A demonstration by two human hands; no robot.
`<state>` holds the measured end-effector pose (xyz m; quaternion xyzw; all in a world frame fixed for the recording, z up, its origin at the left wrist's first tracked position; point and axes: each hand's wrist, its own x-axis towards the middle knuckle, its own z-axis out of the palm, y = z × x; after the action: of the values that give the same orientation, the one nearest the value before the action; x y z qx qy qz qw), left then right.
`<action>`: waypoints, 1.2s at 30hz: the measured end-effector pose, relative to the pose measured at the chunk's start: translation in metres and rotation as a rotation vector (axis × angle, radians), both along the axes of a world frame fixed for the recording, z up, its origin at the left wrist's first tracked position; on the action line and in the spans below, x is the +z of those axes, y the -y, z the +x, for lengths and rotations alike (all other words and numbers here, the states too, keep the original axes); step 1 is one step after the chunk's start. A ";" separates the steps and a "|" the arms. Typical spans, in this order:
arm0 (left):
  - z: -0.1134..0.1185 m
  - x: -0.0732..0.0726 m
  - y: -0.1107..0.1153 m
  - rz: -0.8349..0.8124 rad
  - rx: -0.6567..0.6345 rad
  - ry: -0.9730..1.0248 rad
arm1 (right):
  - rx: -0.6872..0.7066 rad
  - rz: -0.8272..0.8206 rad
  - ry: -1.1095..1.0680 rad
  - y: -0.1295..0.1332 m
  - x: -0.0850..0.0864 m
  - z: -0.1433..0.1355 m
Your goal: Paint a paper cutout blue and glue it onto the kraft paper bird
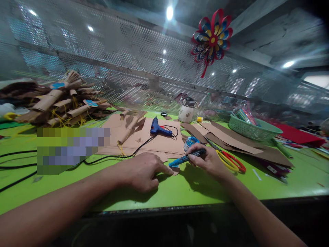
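A blue marker (183,159) is in my right hand (207,161), pinched between thumb and fingers, its tip down on a small brown paper piece (175,171) with blue color on it. My left hand (144,171) presses that piece with an outstretched index finger; the other fingers are curled under and hold nothing visible. Just behind my right hand sits a roll of blue tape (190,142). Beyond both hands, a blue glue gun (159,129) lies on stacked brown paper sheets (164,145).
Scissors with yellow and red handles (232,163) lie right of my right hand. Further back are a bottle (186,111), brown strips (231,137) and a green basket (254,128). Paper rolls (48,101) pile up at left; black cords (102,159) cross the green table (205,192).
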<state>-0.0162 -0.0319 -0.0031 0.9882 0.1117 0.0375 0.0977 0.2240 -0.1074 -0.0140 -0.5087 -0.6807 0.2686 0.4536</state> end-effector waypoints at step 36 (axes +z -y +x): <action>0.000 0.000 0.000 -0.006 0.000 -0.003 | 0.016 -0.011 -0.013 0.001 0.001 0.001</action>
<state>-0.0163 -0.0321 -0.0027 0.9880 0.1122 0.0359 0.1003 0.2250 -0.1082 -0.0131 -0.5040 -0.6802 0.2791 0.4532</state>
